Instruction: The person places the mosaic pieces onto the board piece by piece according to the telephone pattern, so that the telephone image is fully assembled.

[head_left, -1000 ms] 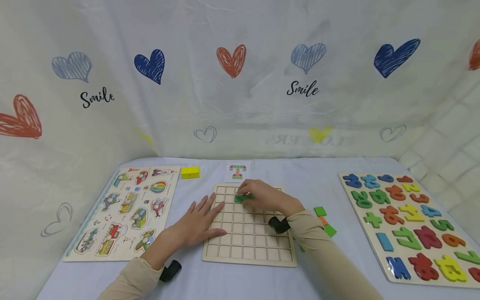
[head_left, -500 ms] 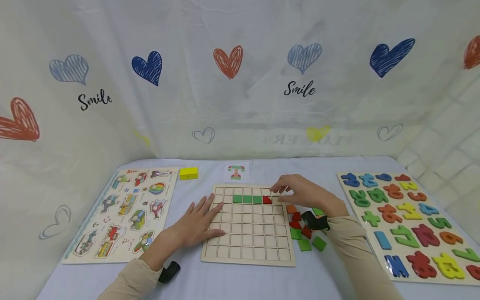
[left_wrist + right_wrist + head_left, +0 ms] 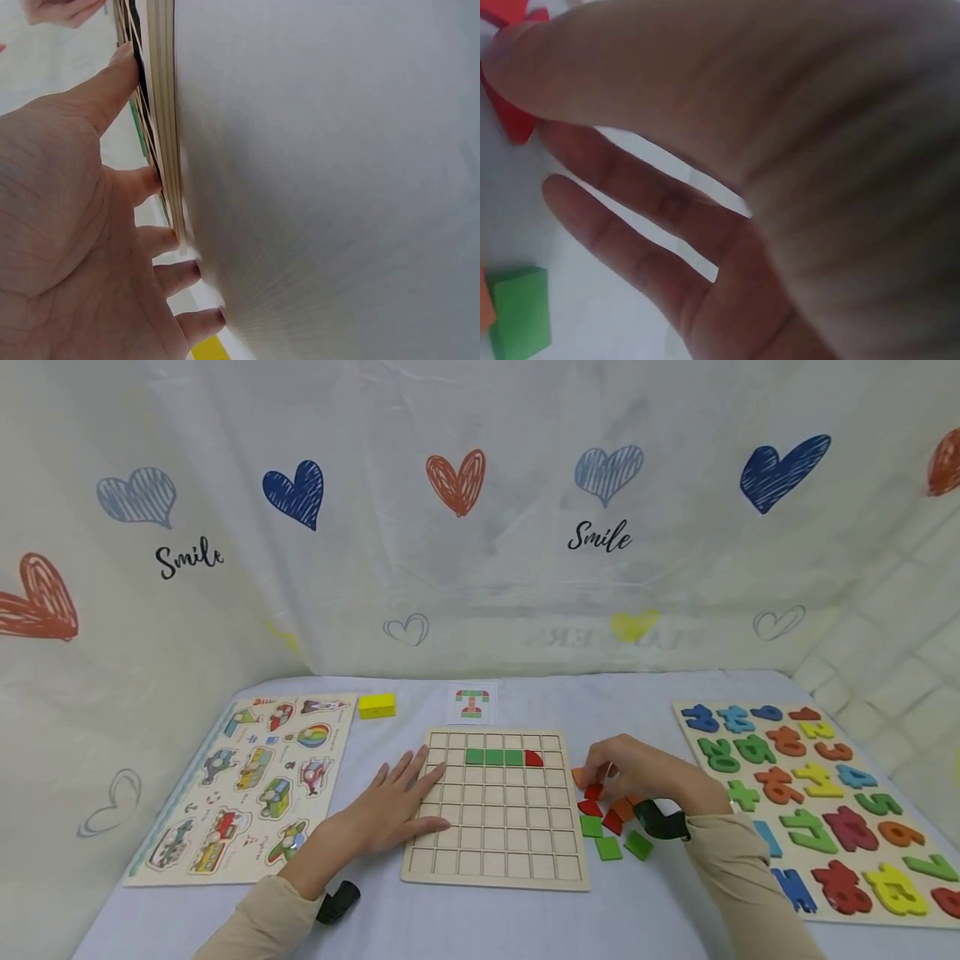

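Observation:
A wooden grid board [image 3: 491, 864] lies flat in the middle of the table. Three green square tiles [image 3: 495, 757] stand in a row in its upper part, with a red round-edged tile [image 3: 533, 758] at their right end. My left hand [image 3: 393, 797] rests with fingers spread on the board's left edge; the left wrist view shows its fingertips along that edge. Beside the board's right side, my right hand [image 3: 637, 768] is down at the loose tiles. In the right wrist view its thumb and finger pinch a red tile [image 3: 510, 112], partly hidden by the thumb.
Loose green tiles [image 3: 609, 848] and red and orange ones lie right of the board. A pattern card [image 3: 472, 702] and a yellow block [image 3: 377, 706] are behind it. A picture puzzle [image 3: 255, 793] lies left, a number puzzle [image 3: 817, 810] right.
My right hand has gone from the green tiles on the board, past its right edge, to the loose tiles. The red tile beside the green row has come into view. My left hand stays put.

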The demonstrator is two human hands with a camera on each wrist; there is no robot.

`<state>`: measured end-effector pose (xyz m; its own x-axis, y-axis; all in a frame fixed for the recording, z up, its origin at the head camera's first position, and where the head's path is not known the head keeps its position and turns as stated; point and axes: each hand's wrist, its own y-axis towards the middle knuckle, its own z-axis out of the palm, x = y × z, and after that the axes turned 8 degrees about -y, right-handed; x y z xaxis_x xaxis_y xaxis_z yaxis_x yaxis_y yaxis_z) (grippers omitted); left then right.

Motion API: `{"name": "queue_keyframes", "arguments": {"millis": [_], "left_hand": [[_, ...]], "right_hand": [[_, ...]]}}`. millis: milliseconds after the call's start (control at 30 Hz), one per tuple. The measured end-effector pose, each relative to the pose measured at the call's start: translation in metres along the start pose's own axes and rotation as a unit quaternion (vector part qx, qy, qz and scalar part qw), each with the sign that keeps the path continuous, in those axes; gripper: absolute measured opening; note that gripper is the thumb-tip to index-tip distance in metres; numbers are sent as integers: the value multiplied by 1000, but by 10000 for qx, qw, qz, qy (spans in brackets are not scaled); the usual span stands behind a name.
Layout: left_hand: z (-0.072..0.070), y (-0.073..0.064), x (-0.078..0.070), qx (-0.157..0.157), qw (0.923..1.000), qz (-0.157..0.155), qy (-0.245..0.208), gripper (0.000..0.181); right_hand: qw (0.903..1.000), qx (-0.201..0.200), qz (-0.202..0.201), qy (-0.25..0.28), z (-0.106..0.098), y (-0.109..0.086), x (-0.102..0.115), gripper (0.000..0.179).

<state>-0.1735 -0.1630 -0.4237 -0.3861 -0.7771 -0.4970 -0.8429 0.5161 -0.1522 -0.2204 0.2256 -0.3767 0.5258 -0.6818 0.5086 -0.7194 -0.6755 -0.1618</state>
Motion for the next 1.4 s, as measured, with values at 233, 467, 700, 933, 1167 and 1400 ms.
{"name": "queue_keyframes", "arguments": {"millis": [233,467,700,933,1167,1400], "left_hand": [[1,0,4,-11,10000,0,91,86],[1,1,6,-7,10000,81,8,88],[1,3,5,45,9998,-84,184,88],[1,0,2,-3,10000,-25,38,86],[3,-2,0,8,10000,-47,73,87],[2,0,1,-34,10000,0,56,87]], "right_hand": [[9998,-76,181,6,7,1,-5,20],[9979,-24,650,67,3,0,-7,19],[9981,23,606,64,2,1,-11,18],[9992,-169,349,48,5,-4,-15,19],[9995,-230,-49,226,5,-6,-21,17],[9990,-419,-31,136,-3,-1,-12,15]]}}
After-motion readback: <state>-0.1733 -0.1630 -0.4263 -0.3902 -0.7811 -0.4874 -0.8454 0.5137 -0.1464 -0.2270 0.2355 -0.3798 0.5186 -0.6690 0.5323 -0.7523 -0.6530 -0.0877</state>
